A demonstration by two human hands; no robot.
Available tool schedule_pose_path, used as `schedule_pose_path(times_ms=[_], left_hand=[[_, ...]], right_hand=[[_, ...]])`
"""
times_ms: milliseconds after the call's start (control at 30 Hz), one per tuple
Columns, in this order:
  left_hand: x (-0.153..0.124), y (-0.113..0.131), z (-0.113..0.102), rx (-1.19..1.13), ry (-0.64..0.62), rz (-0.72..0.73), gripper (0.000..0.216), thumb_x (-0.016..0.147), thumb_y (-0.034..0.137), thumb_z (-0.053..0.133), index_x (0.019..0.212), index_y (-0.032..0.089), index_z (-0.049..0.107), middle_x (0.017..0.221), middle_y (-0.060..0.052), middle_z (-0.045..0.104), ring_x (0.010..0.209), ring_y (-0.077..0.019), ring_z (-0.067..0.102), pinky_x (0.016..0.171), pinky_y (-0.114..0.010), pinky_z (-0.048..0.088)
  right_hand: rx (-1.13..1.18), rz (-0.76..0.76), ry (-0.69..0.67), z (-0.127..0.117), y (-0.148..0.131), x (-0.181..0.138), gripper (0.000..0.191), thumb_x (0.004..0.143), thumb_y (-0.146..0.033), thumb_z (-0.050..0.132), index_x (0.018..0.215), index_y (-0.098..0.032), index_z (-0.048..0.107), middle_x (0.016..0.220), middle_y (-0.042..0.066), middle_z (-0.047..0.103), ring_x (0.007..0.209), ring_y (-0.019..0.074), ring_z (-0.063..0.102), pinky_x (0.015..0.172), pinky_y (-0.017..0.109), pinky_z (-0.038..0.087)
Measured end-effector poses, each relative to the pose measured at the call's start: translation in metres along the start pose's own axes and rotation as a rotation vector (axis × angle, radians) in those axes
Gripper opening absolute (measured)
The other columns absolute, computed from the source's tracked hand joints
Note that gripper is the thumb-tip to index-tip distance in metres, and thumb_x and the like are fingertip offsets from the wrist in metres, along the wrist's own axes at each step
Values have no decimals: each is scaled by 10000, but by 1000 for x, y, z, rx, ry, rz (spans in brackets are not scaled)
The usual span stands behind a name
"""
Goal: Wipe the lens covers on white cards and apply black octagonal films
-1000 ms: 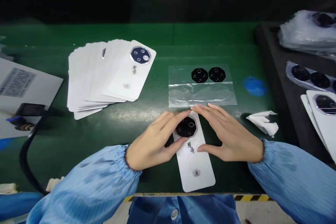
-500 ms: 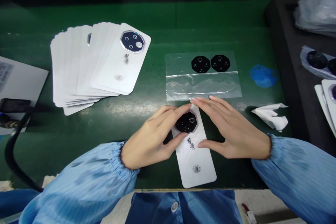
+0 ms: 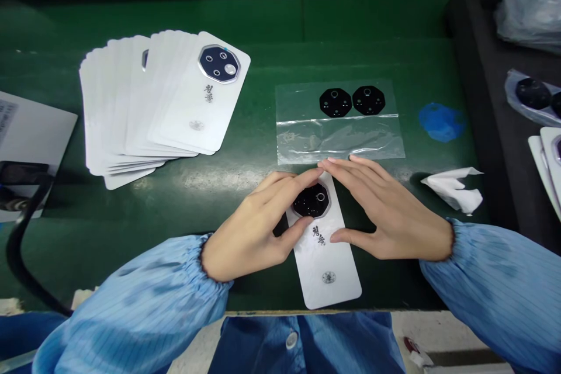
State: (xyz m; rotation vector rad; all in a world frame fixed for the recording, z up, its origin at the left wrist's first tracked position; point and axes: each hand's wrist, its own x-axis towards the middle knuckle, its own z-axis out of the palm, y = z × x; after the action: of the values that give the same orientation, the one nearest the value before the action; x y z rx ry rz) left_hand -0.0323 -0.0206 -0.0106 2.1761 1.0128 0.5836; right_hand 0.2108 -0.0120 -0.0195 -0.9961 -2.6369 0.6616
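A white phone back cover (image 3: 333, 260) lies on the green table in front of me, with dark lettering and a round emblem on its face. A black octagonal camera lens plate (image 3: 310, 201) sits in the silver-rimmed camera area near its top. My left hand (image 3: 263, 219) is curved around this plate, index finger along its upper edge and thumb at its lower edge. My right hand (image 3: 381, 213) is open, fingers stretched out to the cover's top edge beside my left index fingertip. Its thumb tip touches the cover's right side. My left fingers partly hide the cover's upper left.
Fanned white back covers (image 3: 175, 93) lie at the left. Two black plates (image 3: 335, 103) rest on a clear plastic bag (image 3: 298, 143) ahead. Blue film (image 3: 440, 121) and a crumpled white tissue (image 3: 456, 187) lie at the right, beside a black tray (image 3: 486, 123). A black cable (image 3: 15, 257) curves at far left.
Both hands keep nearly the same pose on the back cover and lens plate. The whole view has shifted slightly, so the table's things appear a little higher.
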Motion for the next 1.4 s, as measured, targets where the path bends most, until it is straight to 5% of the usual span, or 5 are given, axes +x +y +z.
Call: schedule_pose_path(times_ms=[600,1400], left_hand=[[1,11,2,-53,59,-156,758,835,108,693,1482,301,348,1272,10,655,1163,-175,624,956,-287,551],[0,15,10,17,80,-189,687,871,148,695,1474,234,377,1243,-8,667,1161,-171,613,948,-261,544]], right_hand=[[5,-5,4,-1,0,1,878,957,-546,548,1561,-112,82,1575,119,305,1448,256,285,1227,475,217],[-26,-11,6,1,0,0,862,973,-568,498,1567,-120,63,1559,139,332,1444,290,294,1204,523,241]])
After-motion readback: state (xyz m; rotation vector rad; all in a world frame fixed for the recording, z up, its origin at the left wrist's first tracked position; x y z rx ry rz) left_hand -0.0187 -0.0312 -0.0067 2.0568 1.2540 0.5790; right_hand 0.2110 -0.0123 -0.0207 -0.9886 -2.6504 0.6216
